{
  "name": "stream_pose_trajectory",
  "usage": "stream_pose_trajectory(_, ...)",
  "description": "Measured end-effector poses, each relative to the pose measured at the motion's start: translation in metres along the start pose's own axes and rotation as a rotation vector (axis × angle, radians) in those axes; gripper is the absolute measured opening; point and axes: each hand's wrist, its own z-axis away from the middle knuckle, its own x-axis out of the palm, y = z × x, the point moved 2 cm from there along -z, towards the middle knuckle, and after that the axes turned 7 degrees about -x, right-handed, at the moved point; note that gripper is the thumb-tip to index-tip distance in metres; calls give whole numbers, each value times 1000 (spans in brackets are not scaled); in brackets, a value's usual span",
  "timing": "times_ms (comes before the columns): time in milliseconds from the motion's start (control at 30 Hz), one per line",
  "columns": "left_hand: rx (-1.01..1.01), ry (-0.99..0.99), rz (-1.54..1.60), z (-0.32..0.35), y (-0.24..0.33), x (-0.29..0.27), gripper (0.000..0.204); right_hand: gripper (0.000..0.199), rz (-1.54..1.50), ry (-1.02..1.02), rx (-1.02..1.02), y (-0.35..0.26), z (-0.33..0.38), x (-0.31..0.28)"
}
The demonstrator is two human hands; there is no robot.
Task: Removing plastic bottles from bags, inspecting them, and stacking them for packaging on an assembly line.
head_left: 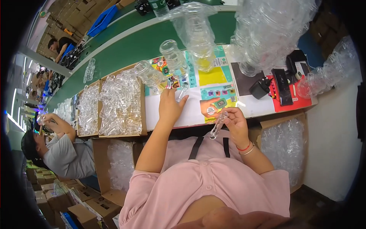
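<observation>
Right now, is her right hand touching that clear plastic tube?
Touching. The head view shows the right hand with its fingers wrapped around the upper end of the clear plastic tube.

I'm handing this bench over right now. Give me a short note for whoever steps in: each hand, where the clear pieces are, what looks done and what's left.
Left hand: on the table edge, fingers at a small clear tube; grip not clear.
Right hand: holds a clear plastic tube over the lap.
Supply: cardboard tray of clear tubes at left; bagged clear pieces stacked at the back; more in the box at right.
Done: cannot tell from this view.
Left: the tray is full, so plenty seems to remain.
A co-worker works on the left.
</observation>
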Motion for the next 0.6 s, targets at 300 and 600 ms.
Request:
stream_pose_trajectory(300,1,654,257,-20,-18,-44,77,32,47,71,-20,-6,4,0)
stream_pose_trajectory(600,-316,9,349,-51,-39,-64,69,34,98,-2,-42,-18,-11,31)
